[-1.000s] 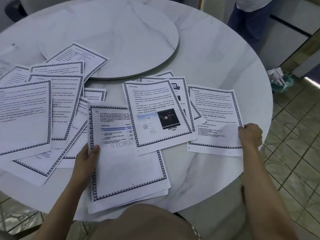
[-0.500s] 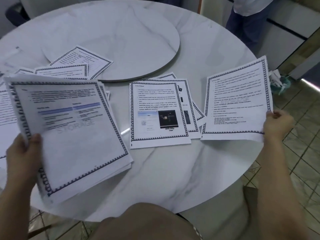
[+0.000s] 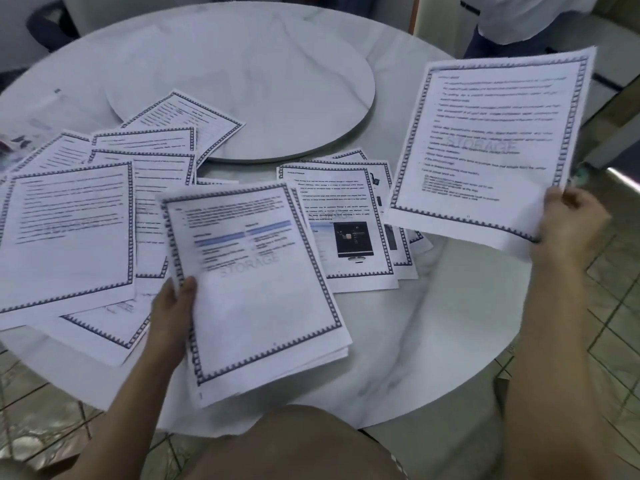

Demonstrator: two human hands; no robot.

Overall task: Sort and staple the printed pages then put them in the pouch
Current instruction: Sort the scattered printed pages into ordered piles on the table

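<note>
Left fingers [image 3: 188,289]: curled round left edge of page stack [image 3: 263,306].
Right fingers [image 3: 557,206]: pinched lower-right corner of 1 raised page [image 3: 491,133].

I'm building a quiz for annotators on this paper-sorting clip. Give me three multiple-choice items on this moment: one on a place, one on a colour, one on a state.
1. Where is the page with the dark screen picture?
A. in the right hand
B. flat on the table
C. atop the left hand's stack

2. What colour are the bars on the stack's top page?
A. red
B. green
C. blue

3. The single sheet in the right hand is
A. lifted off the table
B. folded in half
C. lying flat

Answers:
1 B: it lies in the middle pile, no hand on it.
2 C: blue bars cross its upper half.
3 A: it hangs in the air, unfolded, gripped at its lower corner.
</note>
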